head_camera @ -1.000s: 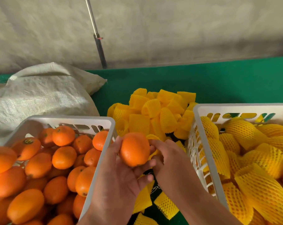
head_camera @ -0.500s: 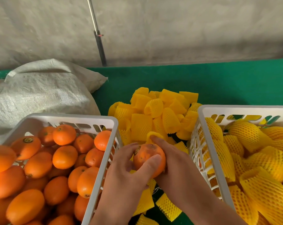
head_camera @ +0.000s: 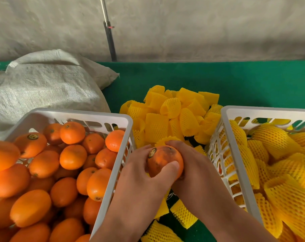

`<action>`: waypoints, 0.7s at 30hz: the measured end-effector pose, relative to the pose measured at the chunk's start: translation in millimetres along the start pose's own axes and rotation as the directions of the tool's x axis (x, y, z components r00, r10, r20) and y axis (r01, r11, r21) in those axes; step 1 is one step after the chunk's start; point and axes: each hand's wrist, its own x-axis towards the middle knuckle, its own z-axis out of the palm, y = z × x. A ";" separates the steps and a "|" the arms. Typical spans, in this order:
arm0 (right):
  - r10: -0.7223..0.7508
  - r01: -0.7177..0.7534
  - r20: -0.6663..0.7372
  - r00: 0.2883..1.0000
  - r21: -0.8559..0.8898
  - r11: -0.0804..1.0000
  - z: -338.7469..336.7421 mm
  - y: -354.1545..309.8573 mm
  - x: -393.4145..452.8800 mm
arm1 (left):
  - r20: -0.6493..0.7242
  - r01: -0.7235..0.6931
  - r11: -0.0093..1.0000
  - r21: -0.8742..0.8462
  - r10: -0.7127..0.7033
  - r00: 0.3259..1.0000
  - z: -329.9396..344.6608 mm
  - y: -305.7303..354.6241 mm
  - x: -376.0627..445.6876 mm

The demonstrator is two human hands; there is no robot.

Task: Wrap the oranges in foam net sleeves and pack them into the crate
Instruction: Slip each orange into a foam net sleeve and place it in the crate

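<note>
Head view: both hands' fingers now curl round the lowered, turned orange (head_camera: 165, 160).

a lumpy white woven sack (head_camera: 43, 88) lies on the green table cover (head_camera: 235, 81) at the left. a thin pole (head_camera: 109, 37) stands against the grey wall (head_camera: 200, 27) behind.
</note>
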 end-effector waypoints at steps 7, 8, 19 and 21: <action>-0.008 0.010 0.034 0.999 -0.059 0.998 4.2 3.2 -0.9 | 0.126 0.258 0.936 -0.241 -0.233 0.964 -3.6 -7.8 12.2; -0.005 0.007 0.030 1.000 -0.052 0.999 3.4 3.2 -0.9 | 0.174 0.278 0.912 -0.301 -0.234 0.957 -5.8 -9.2 13.1; 0.017 -0.017 0.004 1.000 -0.063 0.998 1.6 1.6 -2.1 | 0.010 0.276 0.839 -0.470 -0.307 0.952 -4.0 -1.5 9.7; -0.001 0.002 0.015 1.000 -0.038 0.999 1.9 -1.9 -3.0 | -0.066 0.184 0.929 -0.321 -0.216 0.974 -1.5 -1.0 7.2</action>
